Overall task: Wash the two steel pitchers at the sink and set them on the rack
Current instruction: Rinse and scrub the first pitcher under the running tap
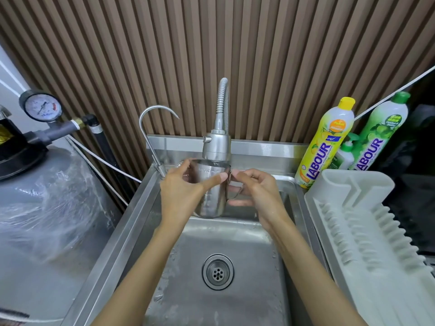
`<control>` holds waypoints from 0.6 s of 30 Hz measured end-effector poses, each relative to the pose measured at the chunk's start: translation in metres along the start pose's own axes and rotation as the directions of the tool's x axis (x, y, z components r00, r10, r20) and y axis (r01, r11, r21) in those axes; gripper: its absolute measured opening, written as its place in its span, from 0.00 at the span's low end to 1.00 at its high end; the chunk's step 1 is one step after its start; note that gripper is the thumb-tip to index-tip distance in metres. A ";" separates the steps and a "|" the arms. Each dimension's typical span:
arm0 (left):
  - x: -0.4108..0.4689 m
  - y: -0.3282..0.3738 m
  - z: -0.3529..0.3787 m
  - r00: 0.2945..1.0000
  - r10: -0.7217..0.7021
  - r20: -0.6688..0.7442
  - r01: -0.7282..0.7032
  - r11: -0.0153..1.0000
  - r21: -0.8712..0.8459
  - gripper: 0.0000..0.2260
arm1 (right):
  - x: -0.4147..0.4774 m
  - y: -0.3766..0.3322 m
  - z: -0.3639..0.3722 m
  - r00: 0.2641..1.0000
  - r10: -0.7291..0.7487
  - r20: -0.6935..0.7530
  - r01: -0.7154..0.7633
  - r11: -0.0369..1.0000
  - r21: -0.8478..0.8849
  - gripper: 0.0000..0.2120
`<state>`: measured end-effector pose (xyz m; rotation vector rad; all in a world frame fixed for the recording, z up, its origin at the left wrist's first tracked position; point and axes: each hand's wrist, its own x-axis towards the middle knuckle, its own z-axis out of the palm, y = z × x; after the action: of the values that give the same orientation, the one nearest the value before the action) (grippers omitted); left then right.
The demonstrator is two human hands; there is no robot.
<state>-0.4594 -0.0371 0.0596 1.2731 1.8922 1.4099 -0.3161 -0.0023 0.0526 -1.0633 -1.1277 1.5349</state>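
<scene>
Pitcher (210, 196) upright over sink (131, 208), mouth just under tap head (216, 147); left hand (181, 194) fingers wrap its body, right hand (256, 191) fingers curl round the handle; advise holding it level, centred, turning slowly, grip firm as wet steel likely slips

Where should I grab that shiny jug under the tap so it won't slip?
By the loop handle on the right side of the steel pitcher, coming from the right. The pitcher is upright, its wall smooth and likely wet, while the handle sticks out so fingers can hook round it, as the right hand does now.
</scene>
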 end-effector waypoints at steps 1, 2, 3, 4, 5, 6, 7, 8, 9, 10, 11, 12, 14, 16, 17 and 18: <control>0.000 -0.002 0.000 0.997 -0.047 0.055 0.052 0.995 -0.082 0.23 | -0.002 -0.004 -0.002 0.999 -0.013 -0.030 0.010 0.997 -0.077 0.09; 0.000 -0.005 0.001 0.988 -0.089 0.124 0.108 0.982 -0.155 0.21 | -0.001 -0.006 -0.004 0.998 -0.032 -0.063 0.022 0.987 -0.160 0.09; 0.000 -0.010 0.003 0.973 -0.126 0.193 0.165 0.966 -0.200 0.20 | -0.001 -0.008 -0.007 0.993 -0.063 -0.096 0.037 0.967 -0.253 0.10; 0.001 -0.014 0.006 0.956 -0.147 0.254 0.204 0.955 -0.216 0.20 | 0.000 -0.009 -0.009 0.986 -0.107 -0.127 0.055 0.934 -0.353 0.10; 0.002 -0.019 0.009 0.940 -0.165 0.299 0.234 0.949 -0.211 0.21 | 0.000 -0.009 -0.012 0.978 -0.147 -0.145 0.069 0.894 -0.443 0.11; 0.004 -0.022 0.012 0.923 -0.175 0.342 0.257 0.943 -0.210 0.21 | 0.001 -0.008 -0.013 0.972 -0.183 -0.147 0.085 0.858 -0.506 0.11; 0.006 -0.026 0.015 0.900 -0.190 0.393 0.290 0.933 -0.213 0.22 | 0.001 -0.007 -0.014 0.968 -0.207 -0.145 0.096 0.832 -0.546 0.11; 0.009 -0.030 0.018 0.868 -0.206 0.452 0.331 0.918 -0.217 0.23 | 0.001 -0.005 -0.013 0.964 -0.226 -0.140 0.104 0.805 -0.584 0.11; 0.013 -0.035 0.022 0.830 -0.230 0.508 0.379 0.900 -0.214 0.22 | 0.002 -0.001 -0.013 0.959 -0.249 -0.136 0.111 0.770 -0.628 0.10; 0.016 -0.038 0.026 0.795 -0.249 0.554 0.420 0.884 -0.206 0.19 | 0.004 0.003 -0.012 0.953 -0.275 -0.128 0.116 0.719 -0.685 0.07; 0.019 -0.043 0.031 0.764 -0.276 0.583 0.459 0.867 -0.191 0.16 | 0.005 0.007 -0.011 0.946 -0.301 -0.119 0.114 0.655 -0.747 0.03; 0.020 -0.048 0.036 0.744 -0.300 0.596 0.494 0.848 -0.190 0.16 | 0.007 0.011 -0.009 0.940 -0.324 -0.108 0.110 0.589 -0.801 0.03; 0.022 -0.062 0.047 0.721 -0.369 0.586 0.568 0.800 -0.194 0.18 | 0.011 0.019 -0.006 0.929 -0.363 -0.063 0.136 0.497 -0.857 0.09; 0.022 -0.072 0.058 0.717 -0.433 0.546 0.589 0.795 -0.143 0.14 | 0.014 0.025 -0.001 0.919 -0.395 0.022 0.187 0.385 -0.904 0.10; 0.022 -0.077 0.063 0.722 -0.458 0.519 0.577 0.812 -0.085 0.09 | 0.015 0.028 0.001 0.912 -0.406 0.067 0.216 0.333 -0.918 0.09; 0.022 -0.078 0.066 0.725 -0.473 0.500 0.566 0.824 -0.041 0.06 | 0.017 0.031 0.003 0.898 -0.427 0.107 0.250 0.295 -0.922 0.08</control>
<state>-0.4494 0.0102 -0.0328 0.7893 1.5542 0.8542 -0.3280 0.0090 0.0210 -1.4751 -2.0400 0.3007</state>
